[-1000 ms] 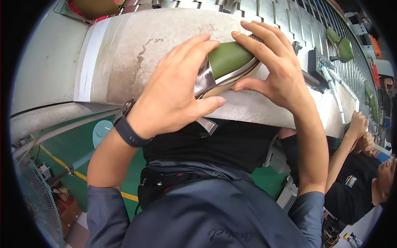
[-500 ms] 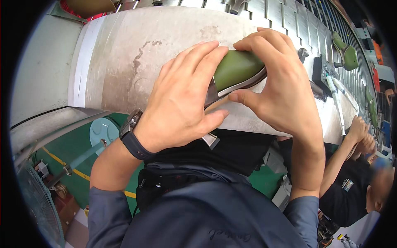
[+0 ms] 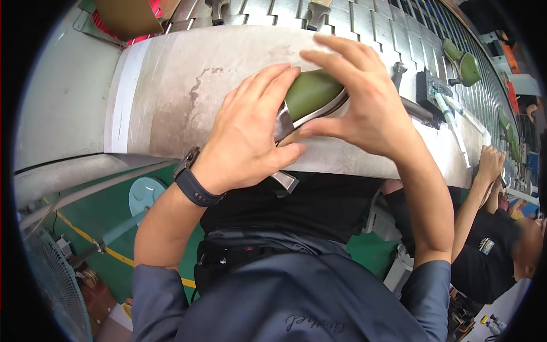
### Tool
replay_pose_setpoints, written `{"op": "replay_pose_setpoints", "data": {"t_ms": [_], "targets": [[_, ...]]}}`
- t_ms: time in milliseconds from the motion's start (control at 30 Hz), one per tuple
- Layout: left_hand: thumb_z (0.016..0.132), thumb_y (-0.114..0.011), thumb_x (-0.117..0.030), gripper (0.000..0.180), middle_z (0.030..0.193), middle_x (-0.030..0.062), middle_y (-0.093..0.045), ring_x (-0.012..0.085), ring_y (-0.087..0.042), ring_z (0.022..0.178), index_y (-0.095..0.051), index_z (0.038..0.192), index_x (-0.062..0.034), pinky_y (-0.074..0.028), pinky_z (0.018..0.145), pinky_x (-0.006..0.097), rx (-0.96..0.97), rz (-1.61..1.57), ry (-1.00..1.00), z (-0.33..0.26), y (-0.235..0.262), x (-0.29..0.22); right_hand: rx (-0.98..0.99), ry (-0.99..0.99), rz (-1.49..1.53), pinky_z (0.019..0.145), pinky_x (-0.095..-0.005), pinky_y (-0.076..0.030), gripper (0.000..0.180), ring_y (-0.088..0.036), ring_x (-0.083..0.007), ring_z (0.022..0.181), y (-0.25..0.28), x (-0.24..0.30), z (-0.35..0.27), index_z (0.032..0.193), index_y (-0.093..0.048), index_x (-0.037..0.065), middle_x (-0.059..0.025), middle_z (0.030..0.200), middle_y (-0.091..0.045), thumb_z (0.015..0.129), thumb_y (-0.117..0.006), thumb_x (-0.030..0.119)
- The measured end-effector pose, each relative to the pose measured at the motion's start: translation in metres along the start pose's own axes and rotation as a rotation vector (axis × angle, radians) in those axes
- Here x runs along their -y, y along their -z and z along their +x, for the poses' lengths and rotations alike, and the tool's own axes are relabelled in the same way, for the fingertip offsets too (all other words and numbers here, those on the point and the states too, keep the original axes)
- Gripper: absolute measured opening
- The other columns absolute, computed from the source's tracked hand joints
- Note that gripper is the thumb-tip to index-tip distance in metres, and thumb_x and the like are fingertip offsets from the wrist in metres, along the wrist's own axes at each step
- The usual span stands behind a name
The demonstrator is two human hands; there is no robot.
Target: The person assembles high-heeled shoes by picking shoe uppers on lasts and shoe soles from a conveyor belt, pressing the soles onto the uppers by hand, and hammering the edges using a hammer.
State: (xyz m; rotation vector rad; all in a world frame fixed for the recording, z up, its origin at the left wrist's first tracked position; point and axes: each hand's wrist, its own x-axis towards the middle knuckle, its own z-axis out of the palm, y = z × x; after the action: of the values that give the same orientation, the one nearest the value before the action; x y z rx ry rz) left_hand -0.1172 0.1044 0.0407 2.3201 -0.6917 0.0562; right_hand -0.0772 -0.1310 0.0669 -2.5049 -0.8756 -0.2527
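Note:
A green shoe (image 3: pixel 314 94) with a dark, shiny edge along its sole lies at the middle of the worktop, its toe toward the right. My left hand (image 3: pixel 245 128), with a dark watch on the wrist, is wrapped round the shoe's rear part and covers much of it. Below that hand a narrow metal-coloured end (image 3: pixel 285 181) pokes out, apparently part of the shoe or its last. Around the toe end my right hand (image 3: pixel 370 100) is spread, fingers apart above the shoe and thumb by its sole edge; contact there is unclear.
The pale, stained worktop (image 3: pixel 171 85) borders a metal slat conveyor (image 3: pixel 353 23) bearing tools and another green shoe (image 3: pixel 469 68). A black block (image 3: pixel 428 85) and white tubes (image 3: pixel 450 122) lie right. A co-worker's hands (image 3: pixel 491 165) are farther right. A fan (image 3: pixel 54 279) and round stool (image 3: pixel 147 196) stand lower left.
The right hand has loosened from the toe, its fingers lifting and spreading. The left hand keeps its hold. The whole view has shifted slightly.

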Motion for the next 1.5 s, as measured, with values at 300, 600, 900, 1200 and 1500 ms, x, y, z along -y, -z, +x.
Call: {"op": "replay_pose_setpoints", "data": {"t_ms": [300,600,900,1200,1500], "targets": [[0.073,-0.088,-0.017,0.097,0.157,0.0245,-0.048,0.0430,-0.049,0.144,-0.043,0.157,0.0021,-0.041,0.120,0.046,0.021,0.041,-0.020,0.003,0.001,-0.005,-0.135,-0.171,0.229,0.120,-0.0504,-0.042,0.098,-0.049,-0.0406,0.145,-0.008,-0.026,-0.022,0.148,-0.061,0.011,-0.0197,0.161,-0.045,0.064,-0.100,0.044],[0.075,-0.088,-0.017,0.097,0.155,0.0252,-0.049,0.0405,-0.050,0.144,-0.042,0.157,0.0039,-0.041,0.120,0.044,0.087,-0.003,-0.018,0.008,0.007,-0.008,-0.126,-0.199,0.421,0.112,-0.0434,-0.049,0.078,-0.057,-0.0336,0.135,0.003,-0.045,-0.015,0.134,-0.072,0.007,-0.0174,0.144,-0.057,0.070,-0.098,0.043],[0.077,-0.089,-0.022,0.094,0.149,0.0256,-0.054,0.0406,-0.054,0.139,-0.043,0.156,0.0045,-0.044,0.118,0.045,0.185,0.023,-0.029,0.022,0.019,-0.011,-0.543,-0.388,-0.028,0.100,-0.0442,-0.053,0.028,-0.067,-0.0357,0.114,0.002,-0.085,-0.094,0.120,-0.076,0.003,-0.0162,0.120,-0.072,0.095,-0.075,0.016],[0.082,-0.091,-0.036,0.104,0.131,0.0294,-0.068,0.0465,-0.067,0.121,-0.035,0.164,-0.0065,-0.053,0.104,0.047,0.346,0.038,0.064,0.075,-0.004,-0.019,0.021,-0.314,-0.265,0.094,-0.0393,-0.054,0.053,-0.063,-0.0348,0.113,0.026,-0.061,-0.109,0.131,-0.070,0.005,-0.0150,0.123,-0.069,0.080,-0.060,-0.009],[0.080,-0.091,-0.033,0.099,0.125,0.0280,-0.070,0.0487,-0.068,0.113,-0.039,0.160,-0.0080,-0.055,0.095,0.049,0.288,-0.001,0.040,0.072,-0.008,-0.015,-0.525,-0.366,0.916,0.090,-0.0306,-0.054,0.027,-0.068,-0.0153,0.105,0.022,-0.012,-0.081,0.117,-0.076,0.000,-0.0118,0.119,-0.074,0.091,-0.078,0.007]]}}
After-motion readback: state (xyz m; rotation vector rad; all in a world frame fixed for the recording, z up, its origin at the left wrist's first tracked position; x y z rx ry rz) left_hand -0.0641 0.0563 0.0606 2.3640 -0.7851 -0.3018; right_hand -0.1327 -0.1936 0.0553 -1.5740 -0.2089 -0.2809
